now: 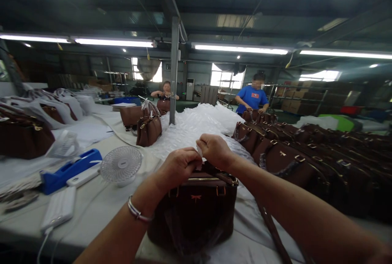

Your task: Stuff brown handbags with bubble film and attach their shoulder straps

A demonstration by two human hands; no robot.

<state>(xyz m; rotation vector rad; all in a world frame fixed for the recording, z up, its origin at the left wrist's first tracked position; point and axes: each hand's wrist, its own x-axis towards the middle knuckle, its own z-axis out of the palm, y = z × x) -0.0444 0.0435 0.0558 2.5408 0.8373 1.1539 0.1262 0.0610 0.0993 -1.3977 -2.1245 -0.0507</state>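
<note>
Several brown handbags [26, 133] stand at the far left of the table [101, 223], some with white wrapping about their handles. Next to the right come a blue tape dispenser [72, 170], a white plastic block [59, 209] with a cable running from its near end, and a small round fan [121, 164]. Beyond the fan, a brown bag with clear plastic round its handles [149, 129] stands near a metal post [174, 72], and a person [163, 92] sits or stands farther back.

The left hand [180, 166], with a bracelet [137, 211] on its wrist, is curled tight over the top of the nearest handbag [196, 215], its fingertips pinching a pale scrap [199, 152] too small to make out. That bag sits upright directly below both hands, a dragonfly emblem on its front and its gold zip edge just under the knuckles. The right hand [216, 149], also clenched, grips the same scrap from just beside the left.

White padded sheeting [202, 123] lies heaped behind them. Farther right, a co-worker in a blue shirt [251, 97] handles a bag behind crowded rows of brown handbags [284, 157].
</note>
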